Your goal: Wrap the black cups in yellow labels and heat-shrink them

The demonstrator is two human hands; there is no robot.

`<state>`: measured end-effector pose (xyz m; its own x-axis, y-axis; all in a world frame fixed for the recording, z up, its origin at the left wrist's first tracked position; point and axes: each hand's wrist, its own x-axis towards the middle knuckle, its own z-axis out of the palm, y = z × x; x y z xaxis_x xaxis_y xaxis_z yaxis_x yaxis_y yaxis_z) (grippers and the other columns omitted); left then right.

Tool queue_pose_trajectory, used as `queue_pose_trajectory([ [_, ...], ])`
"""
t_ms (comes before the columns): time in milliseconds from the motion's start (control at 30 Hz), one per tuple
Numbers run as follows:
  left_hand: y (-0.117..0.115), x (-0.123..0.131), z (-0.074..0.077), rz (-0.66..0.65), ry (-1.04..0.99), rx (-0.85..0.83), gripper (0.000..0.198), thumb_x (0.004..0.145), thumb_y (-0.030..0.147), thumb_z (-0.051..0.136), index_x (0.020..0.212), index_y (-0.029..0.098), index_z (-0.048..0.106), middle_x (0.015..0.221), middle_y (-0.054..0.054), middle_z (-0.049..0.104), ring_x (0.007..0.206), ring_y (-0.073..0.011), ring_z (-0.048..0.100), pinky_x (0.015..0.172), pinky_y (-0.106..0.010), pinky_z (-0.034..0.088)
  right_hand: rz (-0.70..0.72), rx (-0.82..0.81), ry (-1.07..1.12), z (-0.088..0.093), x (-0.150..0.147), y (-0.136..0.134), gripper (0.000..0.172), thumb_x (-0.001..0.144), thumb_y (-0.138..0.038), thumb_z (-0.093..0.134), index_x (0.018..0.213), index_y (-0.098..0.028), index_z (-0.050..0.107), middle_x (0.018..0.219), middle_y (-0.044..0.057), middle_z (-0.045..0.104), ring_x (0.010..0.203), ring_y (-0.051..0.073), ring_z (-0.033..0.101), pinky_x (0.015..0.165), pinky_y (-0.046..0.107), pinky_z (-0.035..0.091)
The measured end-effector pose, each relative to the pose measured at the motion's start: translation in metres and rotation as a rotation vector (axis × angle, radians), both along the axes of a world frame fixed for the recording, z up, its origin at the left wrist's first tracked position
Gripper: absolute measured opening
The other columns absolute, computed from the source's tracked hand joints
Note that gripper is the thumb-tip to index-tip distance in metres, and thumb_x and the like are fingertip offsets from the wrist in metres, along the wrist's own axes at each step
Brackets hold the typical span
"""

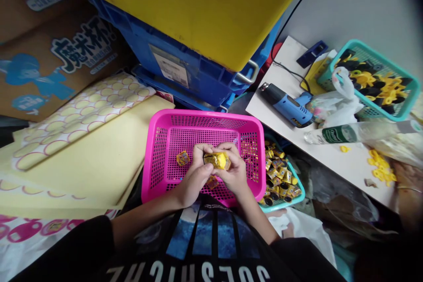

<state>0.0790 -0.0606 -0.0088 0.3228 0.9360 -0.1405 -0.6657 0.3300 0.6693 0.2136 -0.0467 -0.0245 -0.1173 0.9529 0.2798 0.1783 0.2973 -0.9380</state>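
Both hands meet over a pink plastic basket [205, 116], holding one small yellow wrapped piece [216, 160] between them. My left hand [194, 178] grips its left side, with the thumb on the front. On the other side, my right hand [236, 169] has its fingers curled round the piece. The wrapping looks shiny, and a bright yellow end faces right. In the basket, a similar yellow piece [182, 158] lies left of my hands. Another one [212, 181] shows partly beneath them.
A turquoise basket [299, 198] of similar pieces stands right of the pink one. The white table [330, 158] bears a blue heat gun [287, 105], a bottle [350, 132] and a turquoise basket [353, 44] of yellow and black parts. Sticker sheets [99, 150] lie left; blue crates [198, 81] stand ahead.
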Motion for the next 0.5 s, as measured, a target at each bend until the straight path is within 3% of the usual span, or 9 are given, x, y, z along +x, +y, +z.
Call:
queue_pose_trajectory([
  [267, -0.001, -0.002, -0.006, -0.010, 0.026, -0.067, 0.021, 0.086, 0.029, 0.056, 0.101, 0.026, 0.041, 0.110, -0.001, 0.045, 0.107, -0.0185, 0.048, 0.091, -0.034, 0.043, -0.027, 0.037, -0.113, -0.007, -0.002, -0.004, 0.037, 0.081, -0.048, 0.072, 0.113, -0.031, 0.067, 0.098, 0.004, 0.058, 0.093, 0.021, 0.054, 0.081, 0.040, 0.047],
  [433, -0.001, -0.001, -0.006, -0.019, -0.005, -0.082, 0.019, 0.085, 0.025, 0.057, 0.092, 0.025, 0.039, 0.103, 0.001, 0.044, 0.105, -0.0168, 0.049, 0.091, -0.034, 0.044, -0.056, 0.092, -0.194, -0.013, 0.000, -0.006, 0.034, 0.084, -0.047, 0.068, 0.114, -0.032, 0.066, 0.100, 0.005, 0.059, 0.094, 0.023, 0.055, 0.083, 0.044, 0.045],
  [500, 0.000, -0.001, -0.003, -0.044, -0.017, -0.077, 0.022, 0.084, 0.026, 0.059, 0.097, 0.027, 0.040, 0.106, 0.000, 0.045, 0.107, -0.0181, 0.050, 0.092, -0.035, 0.045, -0.038, 0.111, -0.181, -0.012, 0.002, -0.006, 0.035, 0.086, -0.044, 0.067, 0.119, -0.034, 0.063, 0.105, 0.005, 0.059, 0.099, 0.024, 0.054, 0.087, 0.046, 0.044],
])
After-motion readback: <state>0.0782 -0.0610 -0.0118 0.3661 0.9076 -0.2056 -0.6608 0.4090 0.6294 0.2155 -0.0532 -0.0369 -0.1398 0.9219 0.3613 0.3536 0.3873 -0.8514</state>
